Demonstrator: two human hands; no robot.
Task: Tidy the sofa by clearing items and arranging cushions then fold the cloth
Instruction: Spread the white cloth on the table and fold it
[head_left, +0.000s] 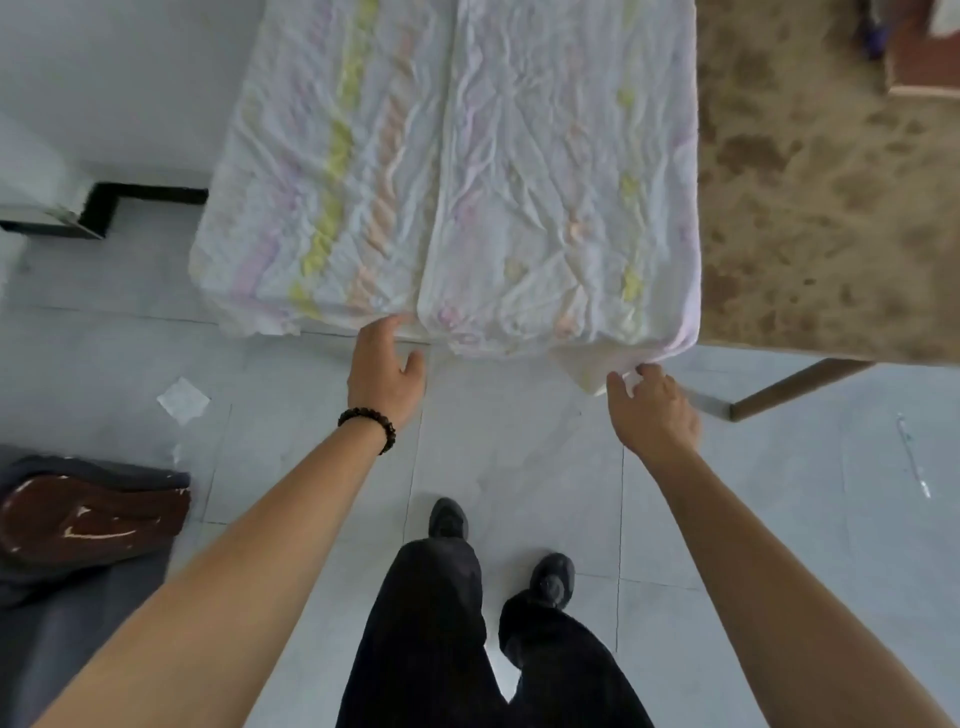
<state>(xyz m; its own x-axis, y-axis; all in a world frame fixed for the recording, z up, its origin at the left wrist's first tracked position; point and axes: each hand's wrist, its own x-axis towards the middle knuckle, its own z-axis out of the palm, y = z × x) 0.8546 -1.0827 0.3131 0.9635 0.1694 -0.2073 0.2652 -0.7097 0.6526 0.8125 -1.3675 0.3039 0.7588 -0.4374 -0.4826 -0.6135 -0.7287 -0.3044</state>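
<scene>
Head cam, looking straight down. The biggest thing is the pale grey tiled floor. Next is the bench with its mottled brown top, and one wooden leg pokes out under the near right corner.

The cloth is spread over the left part of the bench. It's white and crinkly with faded yellow, peach and pink stripes, and a crease runs down the middle toward me. Its near edge hangs over the bench lip. The pastel marks are too smeared for me to read as anything.

Down at the lower left there's a dark grey upholstered piece with a scuffed brown wooden part on top. Below the cam are black trousers and dark shoes.

The left grip is spread, with its fingertips touching the cloth's near edge right where the crease ends. The right grip pinches the hanging near-right corner of the cloth between thumb and forefinger, though it's blurry there.

There's a dark bead bracelet on the left wrist, and a small white paper scrap on the floor off to the left.
</scene>
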